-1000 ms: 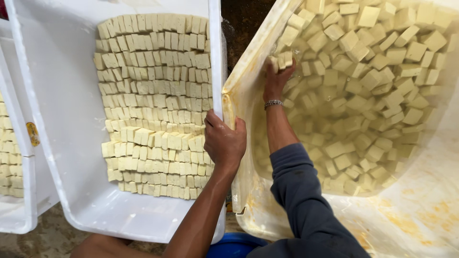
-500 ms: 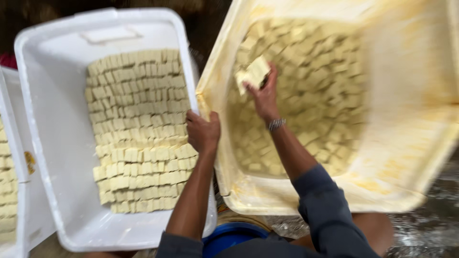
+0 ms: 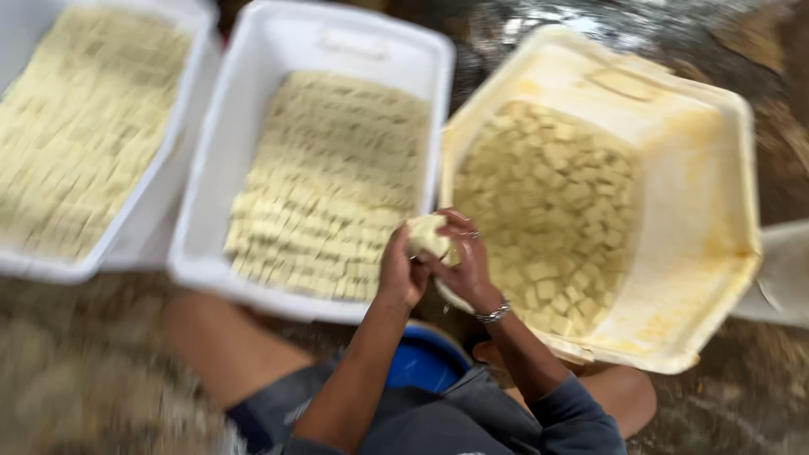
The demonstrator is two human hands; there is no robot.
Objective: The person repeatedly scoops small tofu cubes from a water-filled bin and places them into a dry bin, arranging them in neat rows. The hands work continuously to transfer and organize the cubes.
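My left hand [image 3: 399, 271] and my right hand [image 3: 462, 263] meet in front of me, both closed around a few pale yellow cubes [image 3: 428, 234]. They hover over the gap between two tubs. The white tub [image 3: 202, 227] on the left holds cubes laid in neat rows. A yellow-stained tub [image 3: 708, 211] on the right is tilted toward me and holds a loose heap of the same cubes. A metal bracelet [image 3: 493, 314] sits on my right wrist. The picture is blurred by motion.
Another white tub [image 3: 50, 270] with rowed cubes stands at the far left. A blue round thing [image 3: 425, 362] shows beneath my arms, between my bare knees. Wet dark ground surrounds the tubs. A pale tub edge [image 3: 784, 270] pokes in at the right.
My right hand left the heap in the yellow tub with cubes and came back to me. My left hand let go of the tub rim and joined it. The view pulled back.
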